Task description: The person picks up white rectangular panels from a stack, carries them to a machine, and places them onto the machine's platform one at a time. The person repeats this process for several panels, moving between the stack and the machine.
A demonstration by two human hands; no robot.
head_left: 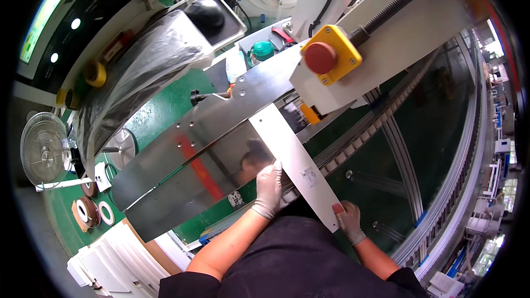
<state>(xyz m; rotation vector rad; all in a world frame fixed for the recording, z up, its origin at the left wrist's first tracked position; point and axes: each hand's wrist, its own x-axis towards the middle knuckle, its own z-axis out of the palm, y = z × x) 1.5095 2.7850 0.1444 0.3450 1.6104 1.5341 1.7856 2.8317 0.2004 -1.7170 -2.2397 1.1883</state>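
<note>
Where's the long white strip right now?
In the head view, the white strip slants down just right of centre, the left hand at its left edge, the right hand near its lower end.

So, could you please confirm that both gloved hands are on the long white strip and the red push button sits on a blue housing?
Not quite: the head view shows the red push button on a yellow housing, not blue. The left hand and right hand, both gloved, are indeed on the long white strip.
</note>
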